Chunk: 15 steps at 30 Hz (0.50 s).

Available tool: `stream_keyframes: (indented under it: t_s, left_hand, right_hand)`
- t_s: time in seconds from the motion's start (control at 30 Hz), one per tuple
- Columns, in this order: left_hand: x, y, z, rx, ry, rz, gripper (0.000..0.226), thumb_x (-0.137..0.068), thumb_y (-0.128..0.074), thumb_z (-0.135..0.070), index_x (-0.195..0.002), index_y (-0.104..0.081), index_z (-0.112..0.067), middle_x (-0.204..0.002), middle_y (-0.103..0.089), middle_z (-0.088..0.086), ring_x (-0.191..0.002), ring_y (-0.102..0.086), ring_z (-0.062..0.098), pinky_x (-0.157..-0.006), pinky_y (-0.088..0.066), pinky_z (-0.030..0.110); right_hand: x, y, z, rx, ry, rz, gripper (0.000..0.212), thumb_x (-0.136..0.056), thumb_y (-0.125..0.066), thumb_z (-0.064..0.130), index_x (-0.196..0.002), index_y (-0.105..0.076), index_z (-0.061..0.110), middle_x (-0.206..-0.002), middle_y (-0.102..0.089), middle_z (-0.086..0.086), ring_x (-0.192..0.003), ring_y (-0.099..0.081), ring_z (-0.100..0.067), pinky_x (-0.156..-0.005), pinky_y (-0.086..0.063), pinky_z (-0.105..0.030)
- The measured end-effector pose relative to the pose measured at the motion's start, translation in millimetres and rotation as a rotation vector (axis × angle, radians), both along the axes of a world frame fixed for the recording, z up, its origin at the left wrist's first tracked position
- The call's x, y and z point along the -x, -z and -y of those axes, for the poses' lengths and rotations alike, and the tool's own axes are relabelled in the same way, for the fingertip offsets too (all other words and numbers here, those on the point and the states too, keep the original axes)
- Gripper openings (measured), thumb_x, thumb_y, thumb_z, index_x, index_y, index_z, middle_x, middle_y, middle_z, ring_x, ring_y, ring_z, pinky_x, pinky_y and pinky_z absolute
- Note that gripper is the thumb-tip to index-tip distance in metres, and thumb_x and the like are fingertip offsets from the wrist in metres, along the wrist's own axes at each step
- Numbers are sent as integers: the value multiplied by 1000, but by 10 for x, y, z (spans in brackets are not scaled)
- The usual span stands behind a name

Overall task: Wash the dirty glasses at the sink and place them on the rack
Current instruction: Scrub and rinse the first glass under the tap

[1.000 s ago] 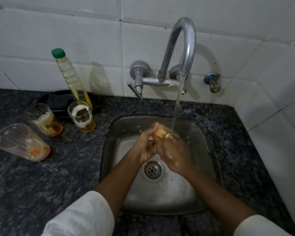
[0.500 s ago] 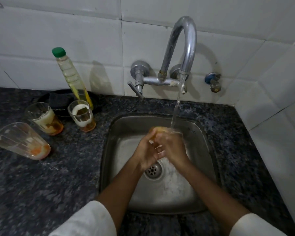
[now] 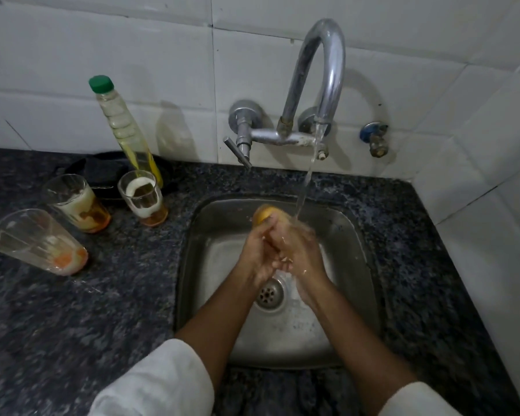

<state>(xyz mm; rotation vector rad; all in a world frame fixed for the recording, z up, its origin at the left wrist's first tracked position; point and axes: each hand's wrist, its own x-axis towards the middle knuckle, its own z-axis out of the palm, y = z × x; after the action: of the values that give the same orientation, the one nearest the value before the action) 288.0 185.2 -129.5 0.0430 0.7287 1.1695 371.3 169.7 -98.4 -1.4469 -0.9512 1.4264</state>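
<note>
Over the steel sink (image 3: 354, 235), my left hand (image 3: 257, 253) and my right hand (image 3: 300, 253) are wrapped together around a glass (image 3: 263, 214). Only its amber base sticks out above my fingers; the rest is hidden. Water from the tap (image 3: 321, 70) runs onto my right hand. Three dirty glasses wait on the dark counter to the left: one (image 3: 36, 241) tilted with orange dregs, one (image 3: 77, 202) with creamy brown residue, and a small one (image 3: 141, 196) with a white ring inside.
A tall bottle with yellow liquid and a green cap (image 3: 123, 127) stands against the tiled wall behind the glasses, beside a dark cloth (image 3: 102, 172). A small blue-topped valve (image 3: 376, 139) sits on the wall right of the tap. The drain (image 3: 269, 294) lies under my wrists.
My hands have turned the glass: its mouth faced the stream before, and now its base points up and to the left, with my fingers closed further over it.
</note>
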Motion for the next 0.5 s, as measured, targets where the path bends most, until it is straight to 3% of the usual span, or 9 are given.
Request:
stream_keyframes:
  t_s: [0.07,0.13,0.23,0.3,0.37,0.43,0.5]
  left_hand:
    - [43,-20,-80,-61,-14,-404,58,-79,-77,-9,-133,-55,-8,-107,-70,12,-89,-70,25,-73,-61,36]
    - [62,-53,-89,-236,20,-843,80,-63,-87,-2,-133,-53,-19,-120,-66,5,-106,-67,20,-90,-58,34]
    - [-5,-108,35,-599,67,-1247,75,-53,-94,-10,-119,-62,-20,-105,-70,-9,-95,-66,-2,-83,-51,11]
    - [-15,-91,80,-776,44,-1324,74,-53,-94,-12,-120,-64,-16,-103,-72,-8,-94,-67,-1,-84,-53,15]
    - [17,-54,94,-830,32,-1292,74,-55,-94,-10,-122,-64,-13,-106,-73,-6,-97,-68,2,-85,-56,22]
    - [44,-93,74,-779,-19,-1189,74,-57,-94,-8,-123,-62,-13,-108,-72,-4,-99,-69,6,-86,-57,25]
    - [47,-192,33,-573,-82,-1055,67,-63,-92,-11,-122,-59,-19,-112,-69,-3,-96,-70,12,-79,-59,27]
  right_hand:
    - [-91,5,33,240,131,-371,23,-94,-51,31,-100,-70,19,-78,-74,2,-77,-68,-14,-64,-50,-29]
    - [-128,24,57,407,320,-641,26,-95,-47,31,-90,-68,16,-68,-71,-1,-71,-63,-15,-63,-46,-27]
    - [-56,87,113,440,418,-697,24,-91,-46,23,-80,-65,13,-66,-65,-4,-57,-60,-15,-55,-47,-24]
    - [-18,130,122,435,423,-719,28,-89,-46,22,-76,-69,12,-66,-68,-5,-56,-65,-17,-56,-52,-23]
    - [-36,192,96,426,420,-741,27,-88,-46,24,-82,-69,12,-76,-70,-7,-69,-67,-19,-67,-54,-27]
    - [-63,172,107,378,371,-694,22,-90,-47,25,-87,-66,16,-80,-69,-3,-72,-64,-16,-67,-49,-26]
    - [-80,143,130,273,327,-740,20,-93,-50,28,-92,-67,17,-76,-70,0,-62,-64,-10,-56,-48,-21]
